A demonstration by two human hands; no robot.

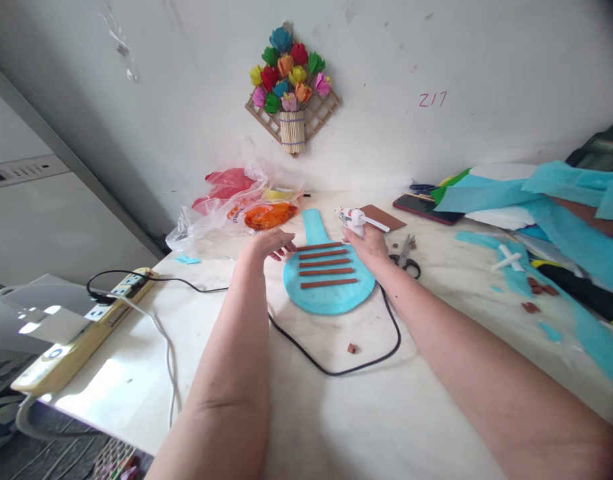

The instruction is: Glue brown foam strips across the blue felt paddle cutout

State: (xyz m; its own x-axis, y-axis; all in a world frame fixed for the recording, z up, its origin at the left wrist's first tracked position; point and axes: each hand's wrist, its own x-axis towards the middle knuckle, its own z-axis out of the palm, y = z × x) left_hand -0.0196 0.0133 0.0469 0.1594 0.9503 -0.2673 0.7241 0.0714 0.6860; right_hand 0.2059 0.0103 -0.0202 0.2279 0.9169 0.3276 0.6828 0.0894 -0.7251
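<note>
A turquoise paddle-shaped felt piece point(329, 297) lies on the white table, with several brown strips point(327, 263) laid across it. My left hand point(272, 244) rests at its left edge, fingers stretched out toward the top strip. My right hand point(362, 240) is at the piece's upper right, closed around a white glue gun point(355, 217) whose nozzle points left. The gun's black cord point(336, 370) loops over the table in front of the piece.
Scissors point(405, 257) lie right of my right hand. Brown card point(381, 217), a phone point(426, 208) and turquoise paper sheets point(541, 193) fill the right side. Plastic bags point(236, 203) sit at the back left, a power strip point(81, 327) at the left edge. A paper-flower decoration point(291, 87) hangs on the wall.
</note>
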